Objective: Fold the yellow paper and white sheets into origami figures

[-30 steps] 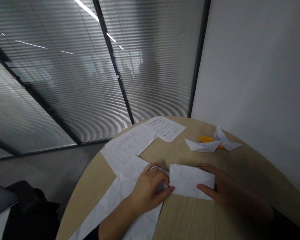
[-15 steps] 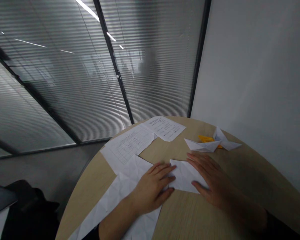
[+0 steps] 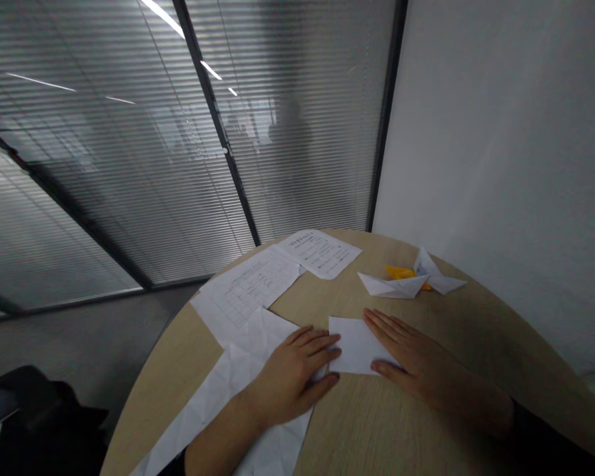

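Observation:
A small white rectangle of folded paper [image 3: 351,345] lies flat on the table between my hands. My left hand [image 3: 300,373] rests with its fingers stretched out, their tips on the paper's left edge. From the right, my right hand [image 3: 401,354] lies over the paper's right part, its fingers straight and close together and its thumb apart below. That part of the paper is hidden under the hand. Beneath my left hand and forearm spreads a large creased white sheet [image 3: 242,360].
Two printed sheets, one with a table grid [image 3: 250,287] and one with text lines [image 3: 322,251], lie at the far left. White folded paper boats [image 3: 394,285] and a yellow folded piece [image 3: 399,272] stand near the wall [image 3: 500,132]. A dark chair-like shape [image 3: 44,416] is beyond the left table edge.
The paper's upper face, which showed crease lines, now looks plain and smooth. My right hand's fingers have straightened and drawn together. The camera view has shifted slightly.

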Demonstrator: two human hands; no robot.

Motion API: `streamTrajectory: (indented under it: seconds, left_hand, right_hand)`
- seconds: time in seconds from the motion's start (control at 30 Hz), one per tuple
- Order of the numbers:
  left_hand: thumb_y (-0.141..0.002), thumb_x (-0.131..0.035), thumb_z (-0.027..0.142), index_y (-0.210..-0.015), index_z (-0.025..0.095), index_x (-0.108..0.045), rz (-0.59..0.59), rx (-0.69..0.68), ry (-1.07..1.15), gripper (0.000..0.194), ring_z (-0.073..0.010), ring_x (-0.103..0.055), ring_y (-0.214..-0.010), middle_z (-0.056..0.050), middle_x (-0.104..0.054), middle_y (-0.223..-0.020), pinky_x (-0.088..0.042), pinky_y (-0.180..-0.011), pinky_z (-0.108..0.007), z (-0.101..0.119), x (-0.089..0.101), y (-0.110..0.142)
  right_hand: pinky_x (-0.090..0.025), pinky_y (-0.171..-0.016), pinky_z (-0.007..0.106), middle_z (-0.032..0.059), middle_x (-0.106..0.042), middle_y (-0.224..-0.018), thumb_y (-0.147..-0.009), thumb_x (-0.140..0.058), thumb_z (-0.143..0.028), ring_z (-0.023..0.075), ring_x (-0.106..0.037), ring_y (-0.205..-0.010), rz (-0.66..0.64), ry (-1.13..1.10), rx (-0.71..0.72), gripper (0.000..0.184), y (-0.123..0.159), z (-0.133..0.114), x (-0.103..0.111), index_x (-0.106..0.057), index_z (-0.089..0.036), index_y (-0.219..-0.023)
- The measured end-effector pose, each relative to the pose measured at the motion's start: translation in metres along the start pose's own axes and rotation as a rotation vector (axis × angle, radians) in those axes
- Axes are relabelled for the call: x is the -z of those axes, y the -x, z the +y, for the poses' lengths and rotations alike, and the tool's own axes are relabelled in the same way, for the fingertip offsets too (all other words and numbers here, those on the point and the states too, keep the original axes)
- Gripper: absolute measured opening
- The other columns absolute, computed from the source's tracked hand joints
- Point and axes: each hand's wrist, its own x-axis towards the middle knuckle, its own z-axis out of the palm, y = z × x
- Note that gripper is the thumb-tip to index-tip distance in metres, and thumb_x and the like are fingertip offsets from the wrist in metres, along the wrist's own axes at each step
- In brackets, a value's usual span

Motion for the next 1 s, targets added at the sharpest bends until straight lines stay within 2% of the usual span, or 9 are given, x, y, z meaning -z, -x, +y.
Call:
streamTrajectory:
  seconds: [0.23, 0.43, 0.53, 0.63, 0.73, 0.87, 1.0]
  left_hand:
    - [-0.117, -0.072, 0.042, -0.167, 0.028, -0.063, 0.008, -0.013, -0.037, 0.053, -0.0331, -0.064, -0.162, -0.012, -0.064, -0.177, -0.047, -0.14, -0.065, -0.004, 0.002, 0.004]
    - [-0.116, -0.073, 0.05, -0.175, 0.027, -0.053, -0.001, 0.017, -0.091, 0.066, -0.0347, -0.062, -0.164, -0.015, -0.061, -0.179, -0.048, -0.139, -0.066, -0.014, 0.003, 0.007]
    - [-0.119, -0.07, 0.051, -0.172, 0.026, -0.056, 0.02, 0.052, -0.146, 0.061, -0.034, -0.063, -0.163, -0.015, -0.062, -0.178, -0.049, -0.139, -0.064, -0.019, 0.003, 0.007]
    - [-0.123, -0.062, 0.04, -0.167, 0.024, -0.059, 0.07, 0.078, -0.214, 0.047, -0.0328, -0.066, -0.16, -0.014, -0.065, -0.175, -0.05, -0.138, -0.065, -0.02, 0.004, 0.004]
    - [-0.124, -0.054, 0.028, -0.162, 0.025, -0.064, 0.085, 0.006, -0.226, 0.04, -0.0313, -0.07, -0.155, -0.012, -0.068, -0.172, -0.052, -0.136, -0.063, -0.016, 0.007, 0.001]
    - [-0.122, -0.06, 0.034, -0.156, 0.026, -0.071, 0.02, -0.143, -0.118, 0.037, -0.0307, -0.072, -0.154, -0.01, -0.072, -0.168, -0.053, -0.137, -0.058, -0.008, 0.009, 0.001]
    - [-0.119, -0.065, 0.036, -0.153, 0.027, -0.073, 0.038, -0.097, -0.053, 0.036, -0.0297, -0.075, -0.15, -0.01, -0.077, -0.162, -0.05, -0.139, -0.058, -0.007, 0.008, 0.002]
  right_hand:
    - [-0.045, -0.142, 0.059, 0.0133, -0.043, -0.191, -0.112, -0.073, -0.037, 0.0379, -0.051, -0.172, 0.013, -0.038, -0.007, 0.089, -0.001, 0.009, -0.002, -0.032, -0.028, -0.191]
    - [-0.042, -0.142, 0.066, 0.0163, -0.049, -0.188, -0.106, -0.077, -0.038, 0.04, -0.05, -0.172, -0.038, -0.048, -0.05, 0.086, -0.008, 0.015, -0.003, -0.046, -0.023, -0.185]
    - [-0.044, -0.14, 0.065, 0.0155, -0.057, -0.184, -0.104, -0.08, -0.04, 0.0392, -0.054, -0.169, 0.001, -0.062, -0.051, 0.082, -0.01, 0.012, 0.0, -0.053, -0.025, -0.18]
    - [-0.047, -0.138, 0.064, 0.016, -0.062, -0.179, -0.103, -0.08, -0.039, 0.0388, -0.058, -0.165, 0.024, -0.068, -0.054, 0.075, -0.012, 0.007, 0.002, -0.061, -0.023, -0.174]
    - [-0.049, -0.136, 0.064, 0.016, -0.064, -0.177, -0.103, -0.08, -0.038, 0.0389, -0.06, -0.162, 0.026, -0.075, -0.052, 0.07, -0.013, 0.002, 0.003, -0.065, -0.023, -0.17]
    - [-0.05, -0.135, 0.065, 0.0135, -0.068, -0.172, -0.102, -0.081, -0.035, 0.0381, -0.064, -0.157, 0.035, -0.077, -0.032, 0.064, -0.016, -0.004, 0.004, -0.069, -0.027, -0.165]
    - [-0.051, -0.131, 0.067, 0.0142, -0.074, -0.164, -0.099, -0.085, -0.037, 0.0395, -0.069, -0.148, 0.046, -0.066, -0.01, 0.06, -0.017, -0.009, 0.009, -0.076, -0.027, -0.156]
